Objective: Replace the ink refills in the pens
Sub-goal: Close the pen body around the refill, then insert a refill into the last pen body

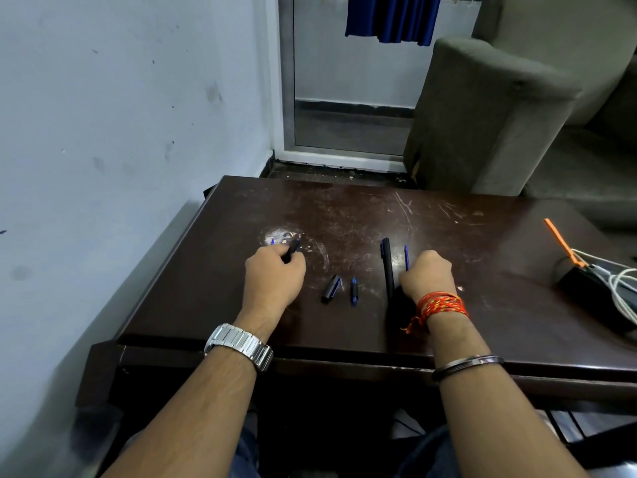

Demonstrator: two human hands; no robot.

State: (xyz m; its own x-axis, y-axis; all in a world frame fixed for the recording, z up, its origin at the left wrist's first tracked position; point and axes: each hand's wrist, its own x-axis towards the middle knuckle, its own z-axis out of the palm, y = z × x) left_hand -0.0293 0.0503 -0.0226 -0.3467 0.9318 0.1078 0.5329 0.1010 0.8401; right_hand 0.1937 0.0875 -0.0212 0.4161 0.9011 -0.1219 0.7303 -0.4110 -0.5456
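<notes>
Where the forearms reach in from the near edge, a silver watch (238, 343) sits on the left wrist, and a metal bangle (466, 363) and a red-orange thread band (442, 305) sit on the right. Both fists rest on the scratched dark tabletop (499, 305).

The left hand (274, 277) has its grip closed on a dark pen barrel (293, 250), which juts out past the knuckles toward a pale scuffed patch. The right hand (427, 274) is curled too, its grip closed on a thin blue refill (406, 257) that points away from the person.

A black pen (387, 267) lies just beside that hand on its left, running lengthwise away from the person. Whether the thumb touches it cannot be told. Between the two hands lie a black cap piece (331, 288), slightly tilted, and a short blue piece (354, 290), near each other but apart.

Farther right, at the tabletop's edge, a black device (586, 288) sits with white cables (620, 281) looped over it and an orange strip (560, 241) slanting up from it.

Beyond the tabletop stand a grey sofa (499, 108) and a glass door (344, 81) with a blue cloth (393, 19) hanging at the top. A marked pale wall (120, 115) runs along the left.
</notes>
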